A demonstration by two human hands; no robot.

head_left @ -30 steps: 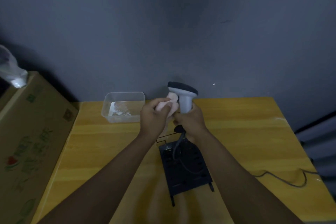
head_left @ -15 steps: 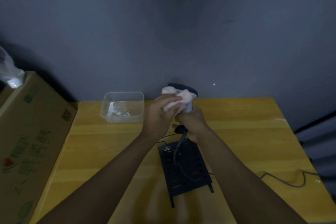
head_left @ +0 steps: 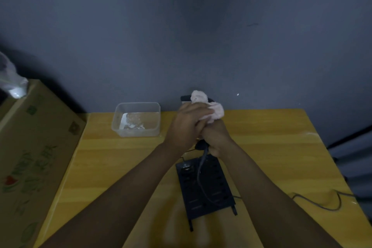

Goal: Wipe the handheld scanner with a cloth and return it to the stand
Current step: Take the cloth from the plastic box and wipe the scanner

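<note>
Now left hand [head_left: 186, 125] clamped on cloth [head_left: 209, 109], rubbing scanner [head_left: 186, 98] head; right hand [head_left: 216, 137] clamped on handle, above stand [head_left: 205, 187] near counter [head_left: 261, 147] back edge. Risk: cable [head_left: 201, 169] snagging stand, tugging scanner loose.

Yellow wooden table [head_left: 261, 147] we are working over

We are seeing a black perforated stand [head_left: 205, 189] lying near its middle, a clear plastic tub [head_left: 136, 120] sitting beyond and left of the stand, and a dark cable [head_left: 322, 201] trailing right of the stand.
</note>
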